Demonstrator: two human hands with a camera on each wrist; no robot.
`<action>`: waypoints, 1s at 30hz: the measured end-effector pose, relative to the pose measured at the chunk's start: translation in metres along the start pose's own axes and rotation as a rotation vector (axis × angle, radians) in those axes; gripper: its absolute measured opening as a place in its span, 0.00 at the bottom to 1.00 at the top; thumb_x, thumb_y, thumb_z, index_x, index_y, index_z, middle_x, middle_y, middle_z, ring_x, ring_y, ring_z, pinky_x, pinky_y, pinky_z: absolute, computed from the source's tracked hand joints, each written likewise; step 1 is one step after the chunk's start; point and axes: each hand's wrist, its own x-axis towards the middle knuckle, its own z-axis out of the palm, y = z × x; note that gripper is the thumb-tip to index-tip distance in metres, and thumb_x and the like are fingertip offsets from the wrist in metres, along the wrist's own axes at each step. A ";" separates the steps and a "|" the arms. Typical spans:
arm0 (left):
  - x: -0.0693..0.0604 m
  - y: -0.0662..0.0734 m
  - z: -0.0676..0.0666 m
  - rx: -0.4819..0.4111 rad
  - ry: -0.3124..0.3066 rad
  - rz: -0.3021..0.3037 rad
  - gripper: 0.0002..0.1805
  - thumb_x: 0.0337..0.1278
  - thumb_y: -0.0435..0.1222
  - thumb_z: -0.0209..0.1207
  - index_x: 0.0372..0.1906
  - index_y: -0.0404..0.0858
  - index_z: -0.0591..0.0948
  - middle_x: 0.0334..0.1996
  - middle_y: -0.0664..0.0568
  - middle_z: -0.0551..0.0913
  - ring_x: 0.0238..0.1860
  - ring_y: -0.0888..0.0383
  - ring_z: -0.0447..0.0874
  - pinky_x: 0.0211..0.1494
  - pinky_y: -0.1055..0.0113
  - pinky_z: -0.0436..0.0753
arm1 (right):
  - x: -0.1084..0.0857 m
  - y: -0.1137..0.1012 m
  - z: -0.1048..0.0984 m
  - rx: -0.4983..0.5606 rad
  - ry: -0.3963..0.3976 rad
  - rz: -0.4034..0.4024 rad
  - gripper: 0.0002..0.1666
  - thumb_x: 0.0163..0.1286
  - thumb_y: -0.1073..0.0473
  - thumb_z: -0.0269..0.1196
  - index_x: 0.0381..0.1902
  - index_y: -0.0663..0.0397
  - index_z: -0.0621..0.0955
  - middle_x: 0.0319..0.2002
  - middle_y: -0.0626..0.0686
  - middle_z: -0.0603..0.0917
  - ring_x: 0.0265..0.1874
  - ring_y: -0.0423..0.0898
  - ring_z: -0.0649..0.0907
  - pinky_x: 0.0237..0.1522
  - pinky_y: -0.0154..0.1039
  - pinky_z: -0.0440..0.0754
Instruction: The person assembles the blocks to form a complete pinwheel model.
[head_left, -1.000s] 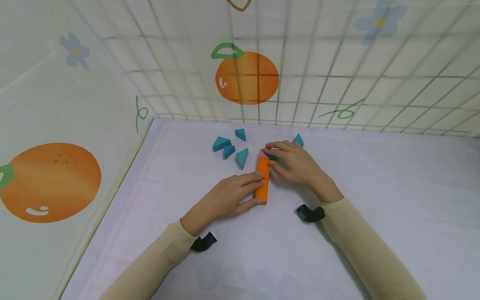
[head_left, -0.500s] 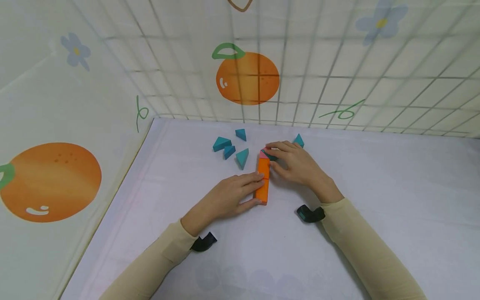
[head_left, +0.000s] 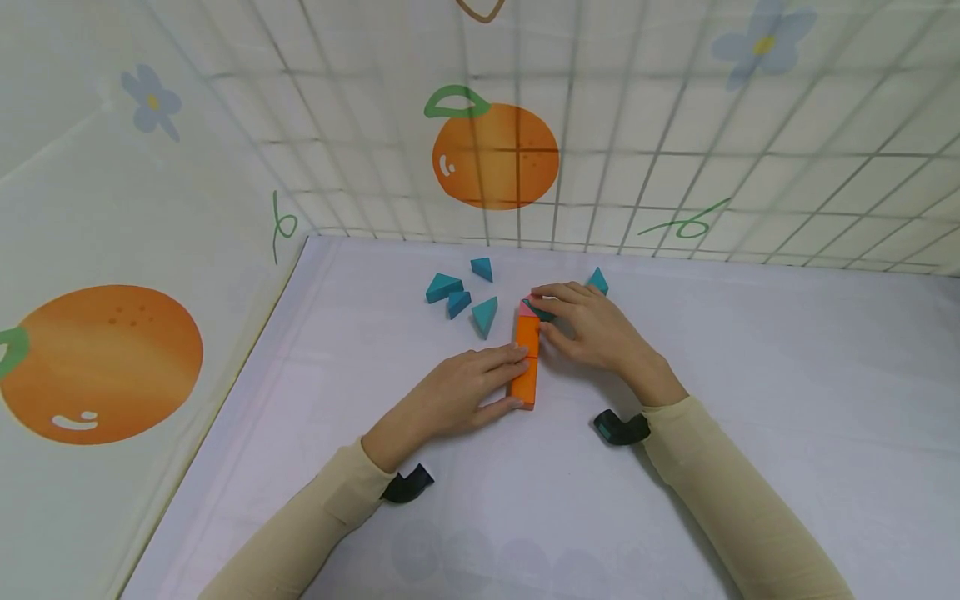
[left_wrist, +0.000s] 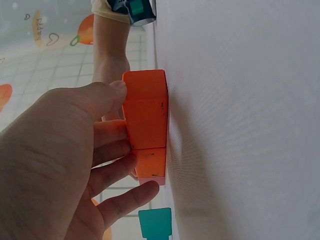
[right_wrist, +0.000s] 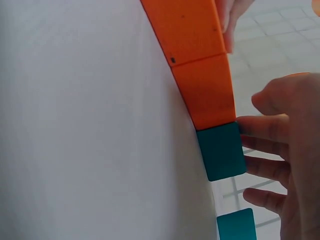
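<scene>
Two orange blocks, a near one (head_left: 524,387) and a far one (head_left: 528,332), lie end to end in a line on the table. A small pink triangular block (head_left: 527,309) sits at the line's far end, with a teal triangular block (right_wrist: 222,152) against it. My left hand (head_left: 457,387) rests its fairly straight fingers on the orange blocks, thumb at the near end. My right hand (head_left: 592,333) touches the teal block with its fingertips and partly covers it in the head view. The right wrist view shows its thumb apart from the blocks.
Several loose teal and blue triangular blocks, one of them a teal triangle (head_left: 484,317), lie left of the line's far end. Another teal triangle (head_left: 597,281) lies behind my right hand. White cloth walls with printed oranges (head_left: 495,158) border the white table (head_left: 750,375).
</scene>
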 end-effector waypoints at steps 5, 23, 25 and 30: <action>0.000 0.000 0.000 0.006 -0.011 0.000 0.29 0.61 0.50 0.63 0.62 0.39 0.79 0.64 0.51 0.77 0.65 0.56 0.75 0.66 0.64 0.76 | 0.000 0.000 0.001 0.001 0.006 -0.010 0.25 0.72 0.52 0.56 0.63 0.55 0.78 0.63 0.53 0.77 0.64 0.54 0.74 0.67 0.56 0.68; -0.001 0.000 0.002 -0.006 -0.016 -0.002 0.29 0.61 0.50 0.63 0.62 0.39 0.79 0.64 0.50 0.77 0.65 0.55 0.75 0.65 0.63 0.77 | -0.001 0.000 0.003 -0.005 0.018 -0.021 0.25 0.72 0.52 0.56 0.63 0.56 0.78 0.63 0.54 0.77 0.63 0.54 0.74 0.67 0.57 0.69; -0.001 -0.001 0.002 0.000 -0.018 -0.001 0.29 0.62 0.50 0.63 0.62 0.39 0.78 0.64 0.50 0.77 0.65 0.56 0.75 0.65 0.63 0.77 | -0.001 0.001 0.004 -0.005 0.021 -0.024 0.25 0.72 0.52 0.56 0.63 0.56 0.78 0.64 0.54 0.77 0.63 0.54 0.74 0.67 0.57 0.68; -0.001 -0.001 0.002 -0.002 0.001 0.011 0.29 0.61 0.50 0.63 0.62 0.38 0.79 0.64 0.50 0.78 0.65 0.56 0.76 0.65 0.63 0.77 | -0.003 0.002 0.000 -0.013 0.028 -0.004 0.24 0.72 0.52 0.57 0.63 0.52 0.78 0.65 0.53 0.76 0.64 0.55 0.74 0.67 0.56 0.69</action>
